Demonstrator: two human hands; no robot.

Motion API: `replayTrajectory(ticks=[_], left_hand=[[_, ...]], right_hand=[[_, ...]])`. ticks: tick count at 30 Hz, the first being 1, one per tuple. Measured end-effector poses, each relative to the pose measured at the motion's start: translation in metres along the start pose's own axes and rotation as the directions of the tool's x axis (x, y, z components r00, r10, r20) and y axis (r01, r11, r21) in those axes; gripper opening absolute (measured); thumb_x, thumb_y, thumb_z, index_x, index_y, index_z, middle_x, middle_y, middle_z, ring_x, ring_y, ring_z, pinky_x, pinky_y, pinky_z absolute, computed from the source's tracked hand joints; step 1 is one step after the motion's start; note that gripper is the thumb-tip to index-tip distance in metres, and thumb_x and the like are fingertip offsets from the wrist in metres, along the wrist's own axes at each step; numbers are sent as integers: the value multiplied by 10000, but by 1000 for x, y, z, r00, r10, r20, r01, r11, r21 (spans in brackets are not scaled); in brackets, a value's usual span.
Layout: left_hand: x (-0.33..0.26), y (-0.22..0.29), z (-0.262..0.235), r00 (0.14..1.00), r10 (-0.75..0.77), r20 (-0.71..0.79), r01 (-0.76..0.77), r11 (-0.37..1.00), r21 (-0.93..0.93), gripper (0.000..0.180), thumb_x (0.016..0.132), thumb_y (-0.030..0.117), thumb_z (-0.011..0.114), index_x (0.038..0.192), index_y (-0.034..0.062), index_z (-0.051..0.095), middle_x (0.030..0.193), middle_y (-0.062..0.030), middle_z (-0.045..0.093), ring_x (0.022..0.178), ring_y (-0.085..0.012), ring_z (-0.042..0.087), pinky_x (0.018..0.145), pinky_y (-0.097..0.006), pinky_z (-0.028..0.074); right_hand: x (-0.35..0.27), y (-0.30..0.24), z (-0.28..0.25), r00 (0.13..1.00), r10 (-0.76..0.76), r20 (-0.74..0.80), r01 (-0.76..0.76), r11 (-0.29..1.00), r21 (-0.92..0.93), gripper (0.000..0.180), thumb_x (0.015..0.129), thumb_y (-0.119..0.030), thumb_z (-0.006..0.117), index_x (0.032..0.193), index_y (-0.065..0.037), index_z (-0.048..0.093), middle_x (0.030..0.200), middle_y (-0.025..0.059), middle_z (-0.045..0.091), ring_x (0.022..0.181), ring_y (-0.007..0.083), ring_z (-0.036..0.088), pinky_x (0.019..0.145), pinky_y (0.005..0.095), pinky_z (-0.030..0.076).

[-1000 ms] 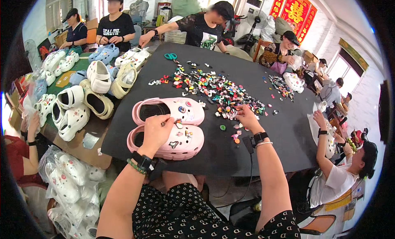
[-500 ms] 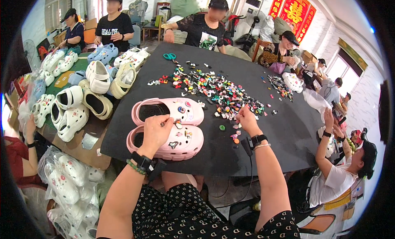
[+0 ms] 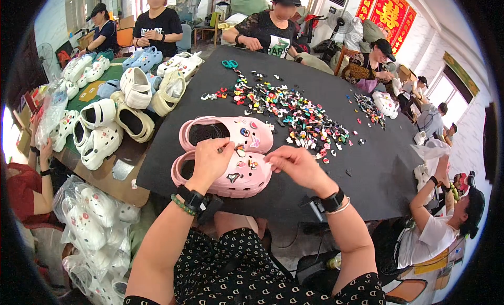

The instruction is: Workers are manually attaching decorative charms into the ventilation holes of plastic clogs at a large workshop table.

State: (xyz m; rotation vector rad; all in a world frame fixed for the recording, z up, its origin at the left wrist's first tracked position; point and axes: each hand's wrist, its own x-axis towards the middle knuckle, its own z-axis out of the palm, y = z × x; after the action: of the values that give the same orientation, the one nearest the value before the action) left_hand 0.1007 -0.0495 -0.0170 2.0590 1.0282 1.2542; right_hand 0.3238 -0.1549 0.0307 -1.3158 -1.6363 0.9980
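The near pink shoe (image 3: 239, 188) sits on the counter (image 3: 367, 184). By its toe, your right grip (image 3: 300, 166) pinches maybe a pale bit (image 3: 268, 159); your left grip (image 3: 212, 159) pinches too, can't tell what. Loose fingers could drop the bit.

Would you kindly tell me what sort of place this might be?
Probably a shoe workshop: a heap of colourful charms lies on the black table near pink clogs, and bagged white clogs are piled lower left.
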Motion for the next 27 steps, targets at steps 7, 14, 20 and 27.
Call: replayTrajectory(ticks=[7,14,20,27], left_hand=[[-1,-9,2,998,42,-45,-43,999,-20,196,821,163,661,887,-13,717,690,-207,647,582,-319,637,552,-378,466],[-1,-6,3,999,24,-36,-26,999,-29,190,819,169,664,894,5,725,673,-196,641,574,-311,633,555,-379,463],[-1,-5,3,999,28,-40,-28,1000,-2,185,821,172,662,894,18,732,668,-195,638,577,-321,627,560,-387,462],[-1,-2,0,999,24,-31,-25,1000,-9,181,821,170,667,861,3,723,660,-197,632,540,-318,609,520,-385,438]], right_hand=[[-2,-2,38,982,-188,7,177,915,-363,259,809,91,661,1039,-25,683,952,66,674,846,147,658,740,288,535],[9,8,45,960,-278,-20,235,845,-479,231,736,103,684,924,-28,708,875,97,681,782,220,670,692,314,531],[19,5,46,972,-234,24,215,840,-498,135,721,15,669,838,-50,693,821,128,690,785,309,677,708,384,534],[33,-7,42,984,-145,108,181,809,-560,126,735,21,611,831,-46,661,766,131,662,765,324,659,681,414,518]])
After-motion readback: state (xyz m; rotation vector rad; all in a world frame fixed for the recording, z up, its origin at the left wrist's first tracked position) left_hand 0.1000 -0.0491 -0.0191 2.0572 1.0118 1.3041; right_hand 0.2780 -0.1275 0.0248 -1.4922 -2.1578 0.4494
